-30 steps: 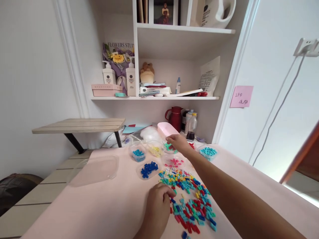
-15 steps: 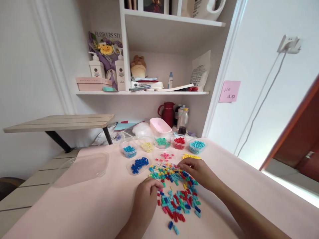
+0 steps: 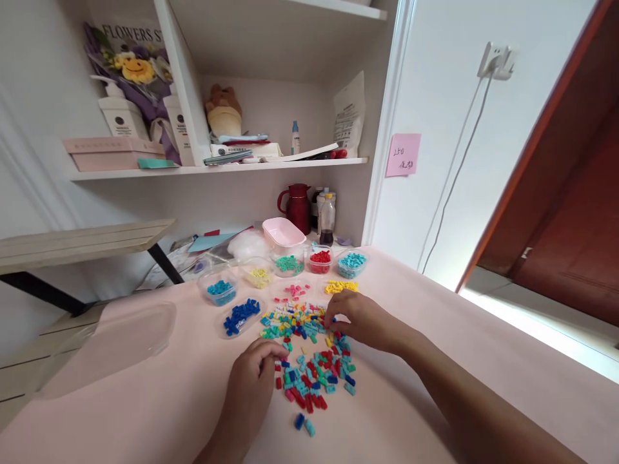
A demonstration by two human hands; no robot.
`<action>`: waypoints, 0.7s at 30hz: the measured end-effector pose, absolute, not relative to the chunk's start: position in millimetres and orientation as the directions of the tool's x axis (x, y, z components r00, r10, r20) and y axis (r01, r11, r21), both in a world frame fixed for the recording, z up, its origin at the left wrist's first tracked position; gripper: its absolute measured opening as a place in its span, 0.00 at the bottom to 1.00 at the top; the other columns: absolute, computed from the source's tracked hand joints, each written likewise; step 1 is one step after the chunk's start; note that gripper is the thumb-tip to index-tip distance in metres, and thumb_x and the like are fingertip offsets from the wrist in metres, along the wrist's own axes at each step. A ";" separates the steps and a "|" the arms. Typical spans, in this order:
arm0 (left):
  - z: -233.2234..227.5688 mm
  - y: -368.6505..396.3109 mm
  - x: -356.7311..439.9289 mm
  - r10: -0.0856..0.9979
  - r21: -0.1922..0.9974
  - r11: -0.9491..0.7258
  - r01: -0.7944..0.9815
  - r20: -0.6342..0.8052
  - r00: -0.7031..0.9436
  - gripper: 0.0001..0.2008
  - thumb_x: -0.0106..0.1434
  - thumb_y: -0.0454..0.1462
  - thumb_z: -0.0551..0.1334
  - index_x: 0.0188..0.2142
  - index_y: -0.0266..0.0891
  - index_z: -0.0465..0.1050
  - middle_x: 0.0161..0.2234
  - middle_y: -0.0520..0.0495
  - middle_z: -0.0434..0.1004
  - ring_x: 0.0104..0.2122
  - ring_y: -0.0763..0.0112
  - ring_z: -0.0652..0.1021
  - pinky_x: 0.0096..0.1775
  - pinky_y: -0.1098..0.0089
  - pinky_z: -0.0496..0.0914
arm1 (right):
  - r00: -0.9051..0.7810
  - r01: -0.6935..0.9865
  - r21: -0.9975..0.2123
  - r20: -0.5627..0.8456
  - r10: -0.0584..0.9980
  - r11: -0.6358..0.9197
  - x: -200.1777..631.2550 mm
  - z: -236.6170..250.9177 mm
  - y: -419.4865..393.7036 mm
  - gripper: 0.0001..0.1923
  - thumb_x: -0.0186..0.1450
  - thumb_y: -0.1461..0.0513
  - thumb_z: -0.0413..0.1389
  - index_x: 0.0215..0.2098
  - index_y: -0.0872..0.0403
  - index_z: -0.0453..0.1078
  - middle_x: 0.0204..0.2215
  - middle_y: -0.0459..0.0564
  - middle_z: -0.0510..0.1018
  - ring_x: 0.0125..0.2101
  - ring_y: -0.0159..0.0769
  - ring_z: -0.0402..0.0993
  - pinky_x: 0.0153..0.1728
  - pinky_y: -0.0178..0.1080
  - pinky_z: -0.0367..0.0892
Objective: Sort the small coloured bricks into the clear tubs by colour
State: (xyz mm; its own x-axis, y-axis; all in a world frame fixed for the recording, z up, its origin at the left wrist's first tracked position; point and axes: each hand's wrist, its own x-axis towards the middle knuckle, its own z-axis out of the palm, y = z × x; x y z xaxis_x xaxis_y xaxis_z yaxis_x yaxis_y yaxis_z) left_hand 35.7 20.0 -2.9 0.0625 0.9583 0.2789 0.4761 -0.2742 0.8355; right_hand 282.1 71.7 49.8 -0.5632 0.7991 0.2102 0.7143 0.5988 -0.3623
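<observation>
Small toy bricks point(image 3: 314, 374) in many colours lie in a loose, ring-like pile on the pink tabletop. My right hand point(image 3: 362, 316) reaches into the far right part of the pile, its thumb and fingers bent together among the bricks; what is at the tips is hidden. At the pile's left edge rests my left hand point(image 3: 251, 374), fingers curled in and the thumb side against a few bricks. Whether it holds one cannot be seen. A dark blue brick point(image 3: 300, 421) and a light blue brick point(image 3: 310, 427) lie apart at the near side.
Behind the pile stand tubs of blue point(image 3: 221, 293), pale yellow point(image 3: 258, 277), green point(image 3: 289, 265), red point(image 3: 320, 260) and turquoise bricks point(image 3: 352, 264). Nearer are dark blue bricks point(image 3: 242, 317), pink bricks point(image 3: 294, 292) and yellow bricks point(image 3: 341, 287). A clear lid point(image 3: 111, 341) lies left.
The camera view has swung right, so everything sits further left. My right hand's thumb and fingers now show a gap between them over the pile. My left hand stays at the pile's edge.
</observation>
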 end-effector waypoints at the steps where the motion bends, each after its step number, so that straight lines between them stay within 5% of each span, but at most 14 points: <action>1: -2.6 20.0 35.8 0.959 0.835 -0.273 0.479 0.275 0.068 0.14 0.58 0.35 0.51 0.30 0.42 0.77 0.35 0.48 0.79 0.37 0.65 0.78 0.41 0.66 0.72 | -0.561 0.721 -0.369 0.184 0.807 0.586 283.5 49.7 71.9 0.07 0.59 0.64 0.58 0.33 0.49 0.77 0.35 0.47 0.79 0.38 0.38 0.71 0.41 0.37 0.64; 8: 2.4 18.4 37.8 0.962 0.824 -0.265 0.501 0.261 0.079 0.15 0.58 0.35 0.51 0.30 0.41 0.77 0.35 0.48 0.79 0.37 0.65 0.78 0.42 0.66 0.71 | -0.571 0.756 -0.323 0.099 0.815 0.569 279.2 47.1 70.2 0.05 0.56 0.59 0.62 0.32 0.48 0.78 0.35 0.46 0.79 0.37 0.37 0.71 0.37 0.36 0.63; 21: -3.5 18.5 36.8 0.958 0.807 -0.281 0.519 0.266 0.105 0.16 0.59 0.32 0.49 0.31 0.42 0.76 0.37 0.49 0.78 0.39 0.67 0.78 0.44 0.66 0.71 | -0.570 0.817 -0.064 0.060 0.819 0.573 264.4 50.9 60.4 0.03 0.58 0.61 0.58 0.29 0.51 0.75 0.35 0.46 0.78 0.35 0.37 0.71 0.32 0.36 0.57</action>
